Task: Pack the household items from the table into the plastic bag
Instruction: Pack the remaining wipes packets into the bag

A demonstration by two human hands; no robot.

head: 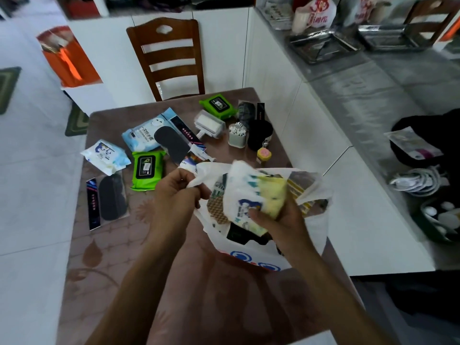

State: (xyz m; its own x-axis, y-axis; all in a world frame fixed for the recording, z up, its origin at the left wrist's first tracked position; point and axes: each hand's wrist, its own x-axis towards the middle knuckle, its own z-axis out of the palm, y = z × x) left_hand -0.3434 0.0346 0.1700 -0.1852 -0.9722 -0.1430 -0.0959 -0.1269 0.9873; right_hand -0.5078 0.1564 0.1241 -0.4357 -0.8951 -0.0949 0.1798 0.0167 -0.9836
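A white plastic bag point(251, 255) with blue and red print stands open on the brown table point(119, 257). My left hand point(175, 192) pinches the bag's left handle and holds the mouth open. My right hand point(276, 217) grips a white and yellow soft packet point(251, 192) over the bag's mouth; darker packets lie inside below it. On the table lie two green wipe packs point(147, 169) point(219, 105), a white tissue pack point(105, 155), a light blue packet point(146, 131), a cotton swab jar point(237, 135) and a lint roller point(209, 124).
A wooden chair point(169, 56) stands at the table's far side. A black insole packet point(108, 199) lies at the left edge, another point(174, 143) in the middle. A black cup point(260, 134) and a small yellow jar point(263, 155) sit near the right edge. A white counter point(373, 195) runs along the right.
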